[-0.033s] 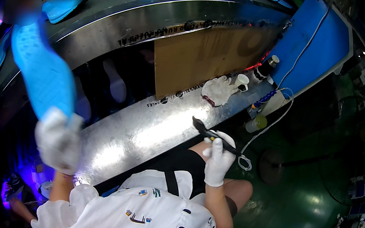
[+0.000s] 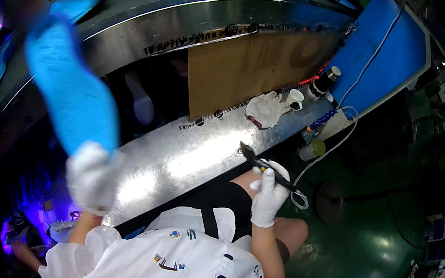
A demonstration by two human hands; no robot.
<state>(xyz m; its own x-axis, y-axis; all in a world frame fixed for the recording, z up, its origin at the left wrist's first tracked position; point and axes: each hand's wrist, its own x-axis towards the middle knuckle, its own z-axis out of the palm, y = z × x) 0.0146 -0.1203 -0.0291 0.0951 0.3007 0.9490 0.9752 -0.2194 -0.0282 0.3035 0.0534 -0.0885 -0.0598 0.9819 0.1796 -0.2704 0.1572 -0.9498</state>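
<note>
Above the bench point(image 2: 192, 152), a blue sole point(image 2: 71, 90) is gripped by the left hand point(image 2: 91, 176), a brush point(image 2: 264, 165) clasped by the right hand point(image 2: 269, 195); bristles could smear the shorts point(image 2: 219, 196).

No visible change: left hand point(image 2: 91, 176) holds blue sole point(image 2: 71, 90) above metal bench point(image 2: 185, 156), right hand point(image 2: 270, 191) grips brush point(image 2: 264, 165) as before.

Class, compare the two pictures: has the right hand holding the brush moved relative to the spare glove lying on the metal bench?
No. The right hand with its brush sits equally far below the spare glove on the metal bench in both.
</note>
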